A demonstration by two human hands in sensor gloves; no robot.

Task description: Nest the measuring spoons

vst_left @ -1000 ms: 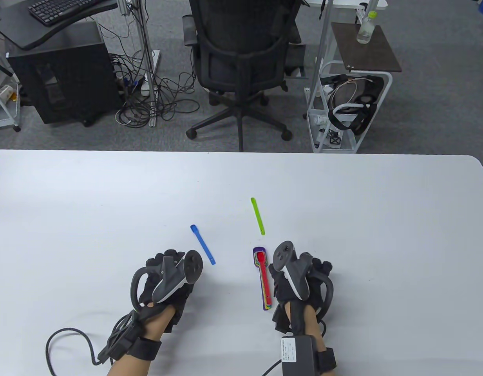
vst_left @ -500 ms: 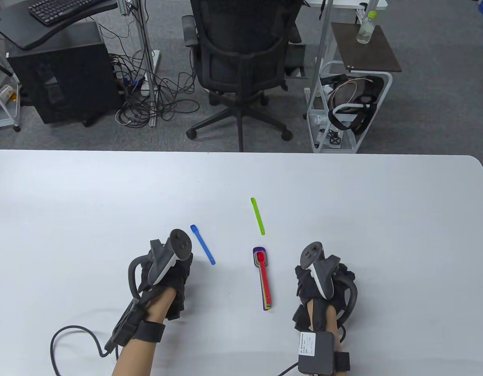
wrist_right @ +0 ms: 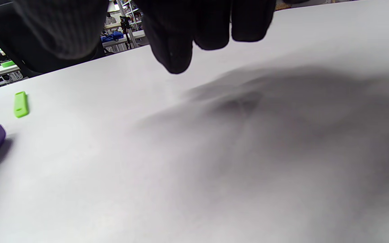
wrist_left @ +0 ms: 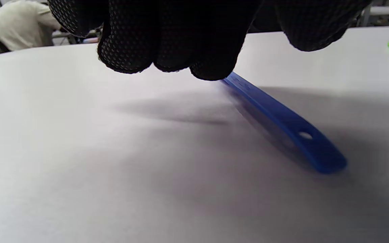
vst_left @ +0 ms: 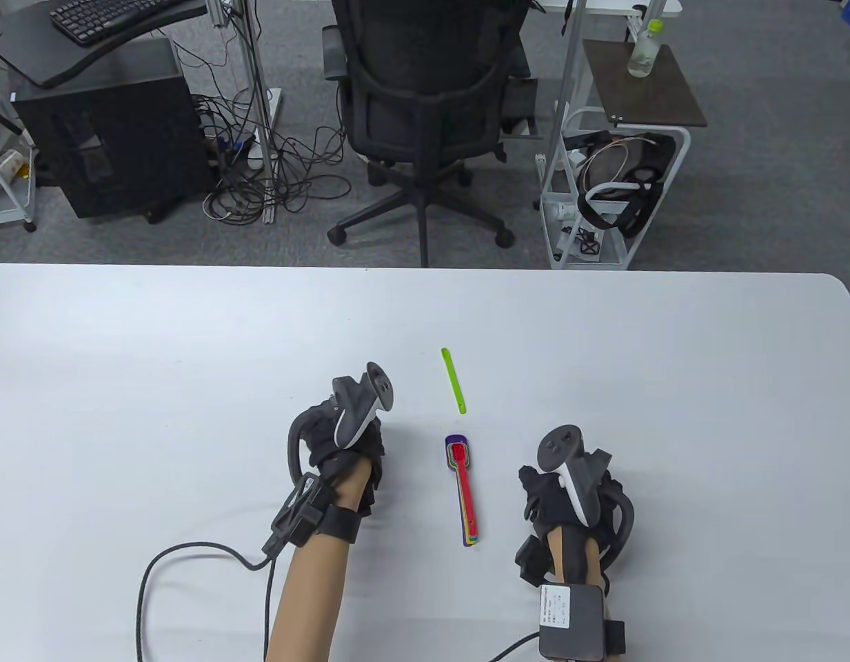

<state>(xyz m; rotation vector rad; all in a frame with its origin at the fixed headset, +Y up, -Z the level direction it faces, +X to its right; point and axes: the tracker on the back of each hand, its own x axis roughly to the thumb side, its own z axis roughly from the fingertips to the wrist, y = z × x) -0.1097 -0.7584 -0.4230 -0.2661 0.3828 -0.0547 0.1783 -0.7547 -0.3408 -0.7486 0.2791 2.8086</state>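
Observation:
A nested stack of measuring spoons (vst_left: 461,489), red on top and purple at the bottom, lies at mid table. A green spoon (vst_left: 453,379) lies just beyond it. My left hand (vst_left: 345,427) is over the blue spoon, which it hides in the table view. In the left wrist view my fingertips (wrist_left: 211,64) touch the far part of the blue spoon (wrist_left: 282,121), and its near end rests on the table. I cannot tell whether the thumb grips it. My right hand (vst_left: 569,489) is right of the stack, holding nothing.
The white table (vst_left: 673,386) carries only the spoons and my hands. A cable (vst_left: 190,558) trails from my left wrist across the near left. An office chair (vst_left: 425,103) and a wire cart (vst_left: 611,193) stand beyond the far edge.
My left hand has moved forward and right onto the blue spoon, now covering it. My right hand has drawn away to the right of the nested stack.

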